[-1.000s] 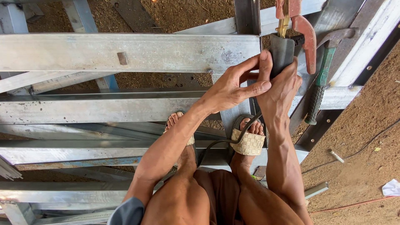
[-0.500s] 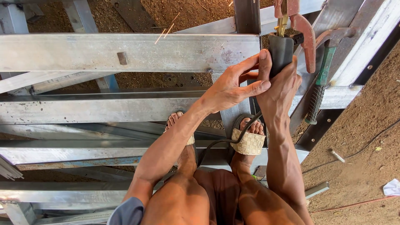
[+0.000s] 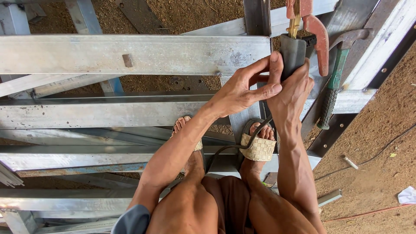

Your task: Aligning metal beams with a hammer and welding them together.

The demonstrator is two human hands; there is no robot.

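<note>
I squat over a frame of grey metal bars. My right hand grips the dark handle of a welding electrode holder, whose red lever and brass jaws point away from me at the top of the view. My left hand rests against the same handle, thumb and fingers pinched around its left side. A black cable runs from the holder down between my sandalled feet.
A hammer with a green and black handle lies on the bars right of my hands. More steel bars run across beneath me. Brown dirt ground with a short bolt, a thin wire and a scrap of paper lies to the right.
Sparks that showed above the top bar half a second ago are gone. Both hands stay on the holder in nearly the same place.
</note>
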